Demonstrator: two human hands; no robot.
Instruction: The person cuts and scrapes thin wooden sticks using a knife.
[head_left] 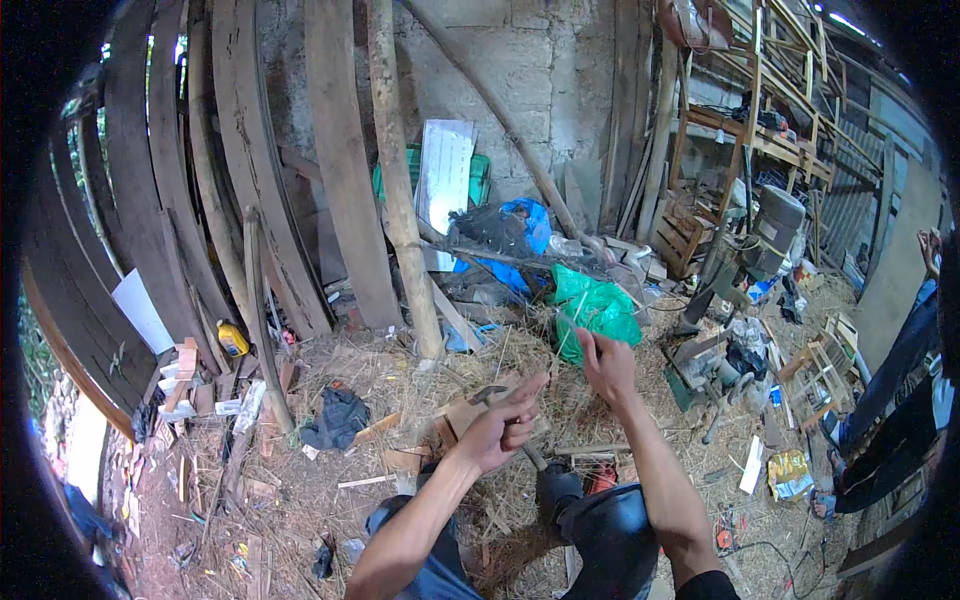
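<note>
My left hand (497,432) is raised over my knees, its index finger stretched to the upper right and the other fingers curled in. No object shows in it. Behind it, a hammer (488,393) appears to rest near a wooden block (462,416); the hand hides part of its handle. To the right, my right hand (608,372) is held up with the thumb apart from the fingers. Nothing is visible in that hand, though its palm side is partly hidden. Beyond it lies a green plastic bag (597,312).
Straw and wood scraps cover the ground. Upright planks (352,160) and a pole (402,200) stand ahead. A yellow bottle (232,338) lies left, a black plastic bag (338,418) nearer. A motorised machine (770,232) stands right. Another person's legs (885,385) show at the right edge.
</note>
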